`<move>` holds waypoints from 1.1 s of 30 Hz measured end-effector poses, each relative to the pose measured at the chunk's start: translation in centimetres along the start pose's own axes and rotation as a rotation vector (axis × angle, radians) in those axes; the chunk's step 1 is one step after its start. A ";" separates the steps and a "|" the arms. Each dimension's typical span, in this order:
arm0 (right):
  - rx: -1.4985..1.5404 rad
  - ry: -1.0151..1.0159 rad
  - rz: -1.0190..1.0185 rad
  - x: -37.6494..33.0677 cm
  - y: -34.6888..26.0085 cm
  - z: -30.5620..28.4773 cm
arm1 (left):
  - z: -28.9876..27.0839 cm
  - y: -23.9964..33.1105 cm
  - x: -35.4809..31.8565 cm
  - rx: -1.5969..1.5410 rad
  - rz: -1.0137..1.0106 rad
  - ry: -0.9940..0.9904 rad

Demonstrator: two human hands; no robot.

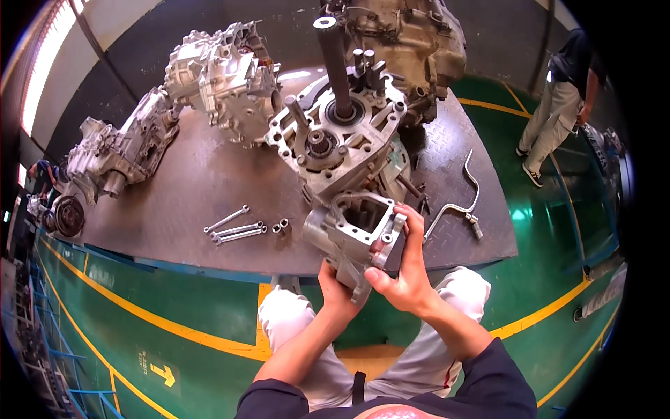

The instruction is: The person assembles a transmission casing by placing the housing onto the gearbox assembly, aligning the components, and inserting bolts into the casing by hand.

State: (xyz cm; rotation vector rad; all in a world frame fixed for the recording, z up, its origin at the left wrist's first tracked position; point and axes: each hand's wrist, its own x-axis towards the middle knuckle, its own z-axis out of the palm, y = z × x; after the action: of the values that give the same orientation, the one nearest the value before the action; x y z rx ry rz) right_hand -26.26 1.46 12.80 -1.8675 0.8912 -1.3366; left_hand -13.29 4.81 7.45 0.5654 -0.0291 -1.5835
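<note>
Both of my forearms come up from the lower edge, dark sleeves pushed back, over my white trousers. My right hand (403, 269) is clamped on the near side of a small grey cast housing (356, 237), thumb on its flange and fingers curled over its top edge. My left hand (336, 290) cups the same housing from beneath; most of its fingers are hidden behind the casting, so I can only say that it is closed against the underside. That housing sits at the near edge of the steel checker-plate table (188, 188), its open rectangular mouth facing up at me.

Just beyond the housing stands the big gearbox case (342, 146), a dark shaft (335, 63) rising from it. Farther back and to the left of that case lie two more pale transmission casings (223, 77) (122, 150); behind it a dirtier, brownish one (412, 42) is cut off at the top.

Right of the gearbox case a bent metal pipe (460, 199) lies on the table. Left of the housing I hold lie three spanners (234, 227) and two small sockets (280, 225).

Below the table, the floor is glossy green with yellow lines, and a yellow arrow mark (164, 373) is painted near my left knee. Far right of the gearbox case another person (562, 98) stands, partly cut off by the dark rim.
</note>
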 end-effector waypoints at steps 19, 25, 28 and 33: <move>0.379 0.161 -0.097 -2.2 3.0 0.8 | -1.6 3.7 -2.2 0.397 0.141 -0.270; 0.516 0.211 0.188 -2.2 2.4 0.1 | -1.4 3.0 -1.7 0.401 0.212 -0.387; 0.621 0.158 0.222 -0.7 0.7 1.3 | -2.6 3.5 -1.2 0.462 0.228 -0.377; 0.511 0.097 0.252 -0.6 0.7 0.7 | -3.4 4.0 -0.8 0.459 0.140 -0.332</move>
State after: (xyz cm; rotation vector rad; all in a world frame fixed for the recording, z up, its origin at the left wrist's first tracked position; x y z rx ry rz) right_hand -25.84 1.66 11.71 -1.2673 0.7183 -1.3502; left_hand -8.35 6.19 6.18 0.6305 -0.6825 -1.5216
